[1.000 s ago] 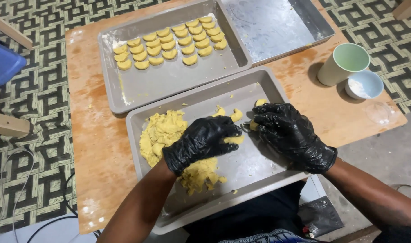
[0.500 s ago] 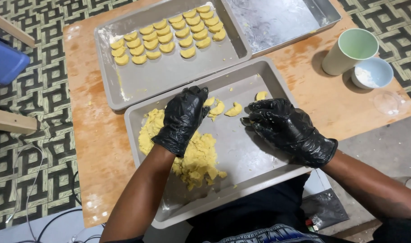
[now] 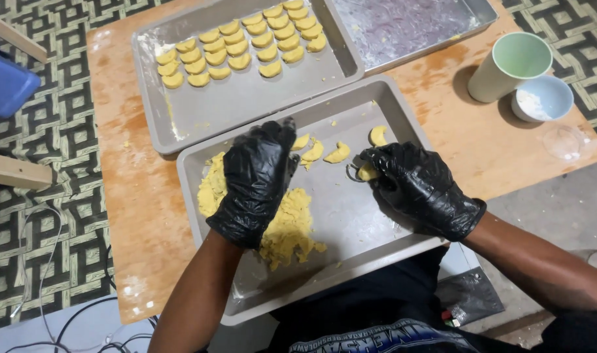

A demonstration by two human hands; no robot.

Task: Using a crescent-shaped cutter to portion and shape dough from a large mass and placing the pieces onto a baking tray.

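Your far tray (image 3: 200, 124) already carries rows of crescent cookies (image 3: 243, 40); much yellow dough (image 3: 288, 225) remains in the near tray (image 3: 350, 216). Your left hand (image 3: 256, 183) hovers half-curled, empty; your right hand (image 3: 419, 186) pinches a dough piece (image 3: 367, 172).

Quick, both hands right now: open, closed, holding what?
Left hand: fingers loosely curled over the yellow dough; whether it grips any cannot be told.
Right hand: closed on a crescent dough piece and a small metal cutter.

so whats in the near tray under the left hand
A flattened yellow dough pile lies on the near tray, partly covered by the left hand. What lies directly beneath the glove cannot be seen.
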